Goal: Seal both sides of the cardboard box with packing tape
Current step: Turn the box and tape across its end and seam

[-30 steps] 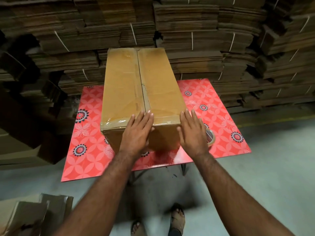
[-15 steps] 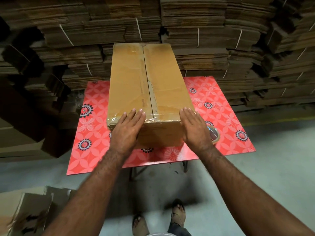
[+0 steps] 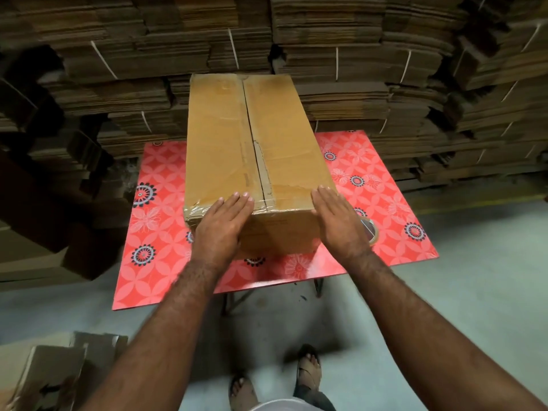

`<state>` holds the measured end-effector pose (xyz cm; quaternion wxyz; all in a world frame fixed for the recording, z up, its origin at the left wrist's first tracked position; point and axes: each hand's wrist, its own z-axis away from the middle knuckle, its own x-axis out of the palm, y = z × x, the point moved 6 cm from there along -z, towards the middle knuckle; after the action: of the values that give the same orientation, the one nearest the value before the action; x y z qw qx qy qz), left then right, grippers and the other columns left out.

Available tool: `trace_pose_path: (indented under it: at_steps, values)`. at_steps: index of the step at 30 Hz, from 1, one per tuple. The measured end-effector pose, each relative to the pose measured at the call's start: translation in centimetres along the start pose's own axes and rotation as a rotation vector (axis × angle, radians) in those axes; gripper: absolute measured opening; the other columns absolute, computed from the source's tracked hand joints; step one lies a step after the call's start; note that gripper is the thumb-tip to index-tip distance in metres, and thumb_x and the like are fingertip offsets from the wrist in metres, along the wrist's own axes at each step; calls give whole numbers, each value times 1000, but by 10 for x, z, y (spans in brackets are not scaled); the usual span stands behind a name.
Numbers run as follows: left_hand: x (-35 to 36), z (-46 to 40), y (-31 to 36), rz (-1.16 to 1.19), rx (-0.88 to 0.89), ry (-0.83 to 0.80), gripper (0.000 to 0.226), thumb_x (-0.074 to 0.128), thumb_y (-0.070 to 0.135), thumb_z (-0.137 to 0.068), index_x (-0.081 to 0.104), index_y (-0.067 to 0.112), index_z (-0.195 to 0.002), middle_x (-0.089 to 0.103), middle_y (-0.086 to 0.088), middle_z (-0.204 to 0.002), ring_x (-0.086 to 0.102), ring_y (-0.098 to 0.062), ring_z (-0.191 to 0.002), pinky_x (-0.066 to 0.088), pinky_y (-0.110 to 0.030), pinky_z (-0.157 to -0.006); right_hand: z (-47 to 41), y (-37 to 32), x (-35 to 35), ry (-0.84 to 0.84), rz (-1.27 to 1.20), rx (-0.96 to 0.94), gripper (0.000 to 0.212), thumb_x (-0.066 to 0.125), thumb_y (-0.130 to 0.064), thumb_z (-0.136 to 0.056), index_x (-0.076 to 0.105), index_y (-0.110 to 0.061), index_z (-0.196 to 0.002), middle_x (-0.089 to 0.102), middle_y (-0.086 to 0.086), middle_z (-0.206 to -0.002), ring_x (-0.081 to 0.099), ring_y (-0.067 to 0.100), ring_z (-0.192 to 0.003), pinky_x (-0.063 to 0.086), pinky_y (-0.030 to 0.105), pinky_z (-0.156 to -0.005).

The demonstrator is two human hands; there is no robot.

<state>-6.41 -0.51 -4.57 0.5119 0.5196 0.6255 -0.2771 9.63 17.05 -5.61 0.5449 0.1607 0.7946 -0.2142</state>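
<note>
Smoothing the tape, you keep both flat, unclenched hands, left hand (image 3: 221, 229) and right hand (image 3: 341, 223), on the cardboard box (image 3: 252, 161) mid-frame on the counter (image 3: 385, 203); press firmly along the near edge.

1. Cardboard box (image 3: 252, 161): matt brown corrugated board; glossy clear tape (image 3: 225, 203), wrinkled, covers the near edge.
2. Table (image 3: 385, 209): smooth, glossy red patterned surface.
3. Flattened cartons (image 3: 355, 54): rough brown cardboard.
4. Floor (image 3: 489, 292): smooth grey concrete.
</note>
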Motion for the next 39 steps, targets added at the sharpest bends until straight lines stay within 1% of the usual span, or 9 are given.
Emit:
trace_pose_path:
  at_steps: [3,6,11,17,23,27,31,36,39]
  values:
    - [0,-1,0,37,-12,-17,97,80,-14,-52,52,8,-142,51,-9,-148,46,-29,-139,31,-47,-118,6,0,-3,38,-91,144,54,37,-26,-107,28,1,-153,23,19,-161,18,31,-150,11,38,-123]
    - [2,-3,3,59,-26,-26,97,82,-15,-49,55,7,-140,52,-11,-147,47,-31,-138,30,-48,-117,10,-16,8,120,-456,446,65,32,-29,-106,6,7,-154,-2,24,-163,1,32,-152,2,30,-123]
    - [6,-3,-3,71,-3,-29,100,80,-17,-43,56,5,-138,55,-13,-144,51,-33,-135,30,-48,-115,14,-33,30,324,-781,774,71,34,-24,-103,-6,10,-151,-13,26,-161,-4,31,-152,-3,12,-116]
    - [3,-3,-1,91,7,-26,99,79,-18,-46,55,5,-139,54,-13,-145,50,-33,-135,32,-49,-116,29,-28,33,349,-736,729,76,30,-34,-99,-5,5,-154,-2,24,-163,5,30,-152,8,27,-123]
    - [5,-2,-2,101,-4,-8,95,76,-18,-51,55,7,-140,53,-12,-145,49,-31,-136,31,-49,-116,4,-35,25,423,-694,738,74,33,-29,-100,-2,12,-151,-9,27,-161,-1,33,-152,-4,12,-115]
    - [5,-2,-2,94,-6,-7,95,76,-18,-50,56,6,-139,55,-13,-144,50,-32,-136,32,-50,-116,14,-40,32,323,-670,753,77,31,-32,-99,-7,11,-150,-9,29,-161,-2,35,-152,-5,16,-118]
    - [2,-3,-1,86,4,-22,97,78,-19,-45,57,4,-137,56,-15,-142,52,-35,-133,30,-49,-114,26,-51,13,253,-358,689,77,29,-40,-99,2,6,-154,1,23,-163,4,29,-153,14,43,-123]
    - [-1,-2,0,98,-7,-19,98,78,-19,-44,57,4,-137,56,-14,-143,51,-34,-134,32,-50,-115,5,-62,7,108,34,277,64,23,-41,-101,26,-6,-155,29,10,-161,22,23,-149,12,45,-122]
    - [-2,-1,-1,122,-23,-14,100,79,-19,-44,57,5,-138,55,-13,-144,50,-32,-135,30,-49,-116,5,-45,8,47,76,380,65,24,-43,-102,34,-1,-151,32,16,-158,24,29,-148,18,48,-121]
